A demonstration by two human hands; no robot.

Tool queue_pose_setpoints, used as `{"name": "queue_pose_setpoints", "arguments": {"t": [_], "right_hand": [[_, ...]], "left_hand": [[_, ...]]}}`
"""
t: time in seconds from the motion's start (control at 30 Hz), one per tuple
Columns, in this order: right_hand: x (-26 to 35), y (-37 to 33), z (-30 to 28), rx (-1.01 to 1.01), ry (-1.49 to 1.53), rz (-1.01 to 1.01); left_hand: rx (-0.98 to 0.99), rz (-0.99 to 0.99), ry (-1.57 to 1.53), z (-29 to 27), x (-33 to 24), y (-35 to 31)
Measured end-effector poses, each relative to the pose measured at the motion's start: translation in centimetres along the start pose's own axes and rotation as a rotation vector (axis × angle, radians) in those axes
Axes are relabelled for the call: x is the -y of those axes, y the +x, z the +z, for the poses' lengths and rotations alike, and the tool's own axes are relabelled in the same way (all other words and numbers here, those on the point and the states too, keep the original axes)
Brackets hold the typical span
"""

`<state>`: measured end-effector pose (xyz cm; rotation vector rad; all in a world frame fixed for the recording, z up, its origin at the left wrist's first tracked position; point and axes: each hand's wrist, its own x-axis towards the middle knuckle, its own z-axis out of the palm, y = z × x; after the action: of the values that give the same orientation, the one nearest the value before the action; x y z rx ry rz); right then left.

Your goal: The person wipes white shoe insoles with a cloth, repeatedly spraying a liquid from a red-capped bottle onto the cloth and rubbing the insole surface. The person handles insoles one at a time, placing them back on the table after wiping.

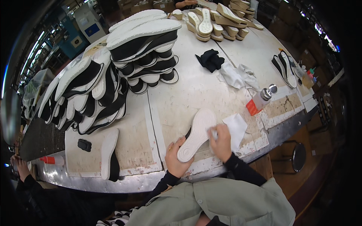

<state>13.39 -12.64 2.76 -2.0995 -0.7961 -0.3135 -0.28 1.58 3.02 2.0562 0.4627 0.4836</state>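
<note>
White, foot-shaped shoe sole with a patterned bottom and a black side: held above or against the near edge of the pale, stained surface; contact beneath it cannot be told. Left hand is closed around the narrow heel end, thumb along the rim, which probably steadies the piece and leaves the broad end exposed. Right hand is at the sole's right edge, fingers bent and blurred; whether it grips anything cannot be told. A flat white cloth lies just beyond that hand, presumably for easy reach. Further out, a clear bottle with a metal cap and red label stands at right, near a crumpled white cloth and a crumpled black cloth. At left, a tall pile of white-and-black wedge soles, apparently stacked to save room and spare the working area. Far side: a heap of tan wedge soles.
</note>
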Motion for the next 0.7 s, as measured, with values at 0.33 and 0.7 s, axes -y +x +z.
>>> {"name": "queue_pose_setpoints", "arguments": {"t": [0.33, 0.7], "right_hand": [[-2.7, 2.3, 1.1, -0.087, -0.019, 0.177], [1.5, -1.2, -0.4, 0.106, 0.344, 0.161]], "left_hand": [[-0.096, 0.115, -0.017, 0.6, 0.5, 0.2], [-0.593, -0.094, -0.158, -11.5, 0.0, -4.3]]}}
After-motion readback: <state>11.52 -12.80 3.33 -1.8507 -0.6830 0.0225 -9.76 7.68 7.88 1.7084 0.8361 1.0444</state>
